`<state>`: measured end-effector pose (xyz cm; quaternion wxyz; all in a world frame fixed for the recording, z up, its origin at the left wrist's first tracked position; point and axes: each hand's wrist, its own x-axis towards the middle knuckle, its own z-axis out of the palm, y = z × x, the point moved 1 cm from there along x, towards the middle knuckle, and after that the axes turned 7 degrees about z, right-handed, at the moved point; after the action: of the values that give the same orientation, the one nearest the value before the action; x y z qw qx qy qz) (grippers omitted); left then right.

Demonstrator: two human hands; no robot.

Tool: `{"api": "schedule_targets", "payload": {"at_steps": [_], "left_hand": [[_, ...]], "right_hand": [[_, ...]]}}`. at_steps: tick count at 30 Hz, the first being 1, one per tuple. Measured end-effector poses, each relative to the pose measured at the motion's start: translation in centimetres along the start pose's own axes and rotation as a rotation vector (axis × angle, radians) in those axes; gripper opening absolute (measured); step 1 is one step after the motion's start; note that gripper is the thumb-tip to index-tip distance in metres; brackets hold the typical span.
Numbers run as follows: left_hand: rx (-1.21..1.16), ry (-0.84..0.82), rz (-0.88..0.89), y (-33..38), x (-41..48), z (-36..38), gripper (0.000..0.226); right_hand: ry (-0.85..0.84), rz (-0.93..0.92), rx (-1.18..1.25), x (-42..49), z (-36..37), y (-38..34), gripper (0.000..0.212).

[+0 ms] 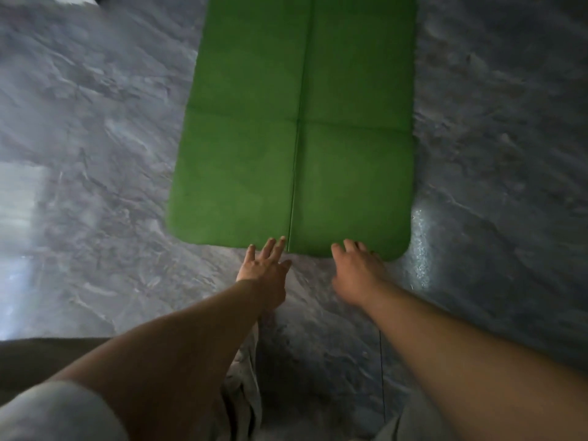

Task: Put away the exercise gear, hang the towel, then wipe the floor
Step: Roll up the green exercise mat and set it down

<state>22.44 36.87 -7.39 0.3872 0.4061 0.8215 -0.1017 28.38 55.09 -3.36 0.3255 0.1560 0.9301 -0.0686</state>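
Observation:
A green exercise mat (296, 128) lies flat on the grey marble floor (95, 122), running away from me with fold creases along and across it. My left hand (265, 270) reaches with straight, spread fingers to the mat's near edge, its fingertips at the centre crease. My right hand (358, 272) lies over the near edge toward the rounded right corner, fingers loosely extended. Neither hand grips the mat. No towel is in view.
The glossy floor shows bright reflections at the left (22, 202) and beside the mat's near right corner (421, 246). A dark brown edge (38, 354) sits at the lower left. My light trousers (241, 393) are below my arms.

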Motion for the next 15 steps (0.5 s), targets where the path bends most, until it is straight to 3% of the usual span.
{"api": "schedule_targets", "payload": {"at_steps": [10,15], "left_hand": [[0.062,-0.012,-0.036,-0.7,2.4,2.4,0.083],[0.042,0.07,-0.021,-0.2,1.7,2.7,0.085]], "right_hand": [[0.041,-0.038,0.042,2.1,1.8,-0.3,0.053],[0.086,-0.018,0.03,1.8,2.2,0.2,0.059]]}}
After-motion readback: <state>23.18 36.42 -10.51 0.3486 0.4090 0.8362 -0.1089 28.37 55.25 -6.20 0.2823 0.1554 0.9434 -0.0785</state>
